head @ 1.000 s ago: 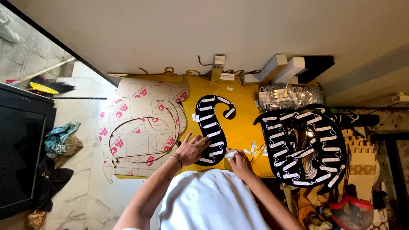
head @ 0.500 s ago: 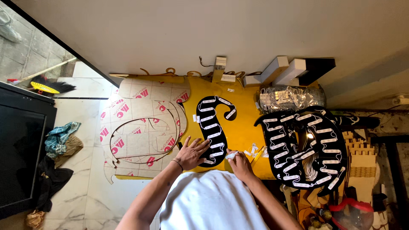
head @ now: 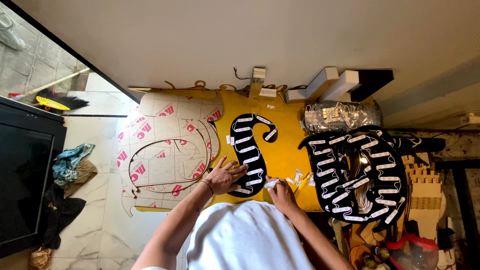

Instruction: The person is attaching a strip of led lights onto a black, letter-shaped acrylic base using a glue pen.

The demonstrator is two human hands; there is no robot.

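Note:
A black S-shaped sign letter (head: 249, 150) lies on a yellow sheet (head: 285, 145), covered with several small white rectangular light modules joined by wire. My left hand (head: 223, 176) rests flat on the letter's lower left edge, fingers spread. My right hand (head: 280, 191) sits just right of the letter's bottom end, pinching a small white module (head: 270, 183) in its fingers. Loose white bits (head: 298, 176) lie on the yellow sheet beside that hand.
A larger black letter (head: 357, 172) with the same white modules lies to the right. A clear bag of modules (head: 340, 116) sits above it. Paper-covered cut sheets (head: 167, 150) lie left. A black cabinet (head: 25, 175), cloths and a broom (head: 55, 102) are far left.
My left hand has shifted slightly on the letter's edge. My right hand has stayed near the bottom end of the S with the white piece.

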